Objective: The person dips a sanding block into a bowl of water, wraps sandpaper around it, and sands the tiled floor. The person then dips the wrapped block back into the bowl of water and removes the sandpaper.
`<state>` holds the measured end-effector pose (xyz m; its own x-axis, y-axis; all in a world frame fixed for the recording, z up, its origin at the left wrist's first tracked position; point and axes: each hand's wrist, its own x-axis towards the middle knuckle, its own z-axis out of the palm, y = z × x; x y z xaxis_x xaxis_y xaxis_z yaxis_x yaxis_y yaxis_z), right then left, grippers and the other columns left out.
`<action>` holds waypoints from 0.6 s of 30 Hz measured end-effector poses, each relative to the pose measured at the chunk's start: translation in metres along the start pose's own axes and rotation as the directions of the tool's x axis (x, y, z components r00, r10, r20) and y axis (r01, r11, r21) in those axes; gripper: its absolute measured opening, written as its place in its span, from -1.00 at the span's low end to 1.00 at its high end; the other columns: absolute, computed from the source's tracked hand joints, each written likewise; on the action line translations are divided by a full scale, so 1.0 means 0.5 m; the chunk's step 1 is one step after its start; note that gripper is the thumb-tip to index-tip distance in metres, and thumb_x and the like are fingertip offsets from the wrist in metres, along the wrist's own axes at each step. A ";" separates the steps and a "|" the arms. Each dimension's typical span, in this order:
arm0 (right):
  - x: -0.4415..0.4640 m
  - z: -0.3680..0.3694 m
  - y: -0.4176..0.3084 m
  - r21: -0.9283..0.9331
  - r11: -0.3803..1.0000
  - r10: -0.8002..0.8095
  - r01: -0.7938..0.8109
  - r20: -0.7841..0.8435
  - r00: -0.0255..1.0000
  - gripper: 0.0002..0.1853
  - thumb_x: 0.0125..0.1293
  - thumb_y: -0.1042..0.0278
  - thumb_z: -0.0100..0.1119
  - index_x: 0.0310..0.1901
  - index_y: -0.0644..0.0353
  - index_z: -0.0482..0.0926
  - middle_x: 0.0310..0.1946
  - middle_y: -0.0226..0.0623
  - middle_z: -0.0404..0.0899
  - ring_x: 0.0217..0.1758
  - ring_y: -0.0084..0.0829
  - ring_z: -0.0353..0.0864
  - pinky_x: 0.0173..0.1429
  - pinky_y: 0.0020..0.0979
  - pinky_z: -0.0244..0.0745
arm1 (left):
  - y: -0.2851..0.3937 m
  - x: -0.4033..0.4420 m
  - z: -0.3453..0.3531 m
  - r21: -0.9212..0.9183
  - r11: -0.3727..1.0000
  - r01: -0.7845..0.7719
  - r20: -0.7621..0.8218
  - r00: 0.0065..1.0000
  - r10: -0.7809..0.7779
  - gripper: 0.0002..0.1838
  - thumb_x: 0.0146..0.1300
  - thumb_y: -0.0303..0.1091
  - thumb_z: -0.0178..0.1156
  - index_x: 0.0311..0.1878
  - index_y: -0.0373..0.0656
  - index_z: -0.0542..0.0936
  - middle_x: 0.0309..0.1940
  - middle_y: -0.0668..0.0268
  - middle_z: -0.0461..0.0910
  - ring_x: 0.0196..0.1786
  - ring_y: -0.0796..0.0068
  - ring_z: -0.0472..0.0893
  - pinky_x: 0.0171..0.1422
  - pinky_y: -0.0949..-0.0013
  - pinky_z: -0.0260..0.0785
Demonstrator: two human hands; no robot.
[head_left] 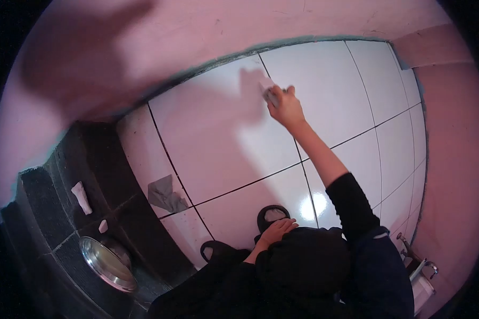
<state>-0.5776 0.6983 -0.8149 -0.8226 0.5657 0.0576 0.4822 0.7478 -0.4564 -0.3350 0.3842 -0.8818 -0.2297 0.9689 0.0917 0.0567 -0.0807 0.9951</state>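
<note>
My right hand (pixel 286 108) reaches out over the white tiled floor (pixel 207 127), its fingers closed round a small pale grey, flat-looking piece (pixel 266 84). Its kind is too small and blurred to make out. A dark tile joint runs close by this hand. My left hand (pixel 278 232) lies flat with its fingers stretched out, low over my dark clothing and close to a black slipper (pixel 266 213). Nothing shows in it. A crumpled grey cloth (pixel 166 194) lies on the tiles to the left, apart from both hands.
Dark tiled steps (pixel 104 162) rise at the left, bearing a white tube-like pack (pixel 81 198), a small white piece (pixel 103 226) and a shiny metal bowl (pixel 106 264). Pink walls (pixel 207 26) border the floor. A metal tap (pixel 423 264) stands at the lower right.
</note>
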 end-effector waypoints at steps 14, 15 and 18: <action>0.160 0.020 0.002 -0.091 0.995 -0.033 0.047 0.145 0.989 -0.59 0.21 0.01 0.05 0.06 -0.04 0.44 -0.05 0.15 0.44 -0.03 0.08 0.50 -0.08 -0.05 0.56 | 0.091 0.036 -0.053 0.426 0.904 0.039 0.185 0.974 -0.129 -0.51 0.11 -0.23 0.18 0.12 -0.19 0.40 0.17 0.10 0.36 0.21 0.14 0.38 0.29 0.14 0.22; 0.165 0.031 0.012 -0.103 0.995 0.020 -0.007 0.129 0.991 -0.55 0.22 -0.08 0.04 0.07 -0.05 0.44 -0.04 0.15 0.44 -0.04 0.11 0.51 -0.01 -0.04 0.53 | 0.096 0.041 -0.053 0.433 0.901 0.024 0.159 0.982 -0.103 -0.51 0.09 -0.22 0.20 0.08 -0.20 0.42 0.13 0.09 0.38 0.17 0.12 0.40 0.26 0.13 0.24; 0.118 -0.038 -0.012 0.029 0.998 0.050 -0.055 0.151 0.987 -0.51 0.15 -0.08 0.14 0.06 -0.03 0.44 -0.09 0.09 0.47 -0.08 0.03 0.55 -0.02 -0.11 0.53 | 0.095 0.049 -0.061 0.404 0.914 -0.023 0.184 0.981 -0.057 -0.54 0.08 -0.21 0.21 0.03 -0.22 0.44 0.05 0.07 0.41 0.09 0.08 0.44 0.20 0.12 0.28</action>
<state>-0.6233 0.7340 -0.7917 -0.8334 0.5436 -0.0998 0.5180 0.7051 -0.4842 -0.3676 0.3972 -0.8311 -0.0499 0.9984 0.0264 0.4498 -0.0012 0.8931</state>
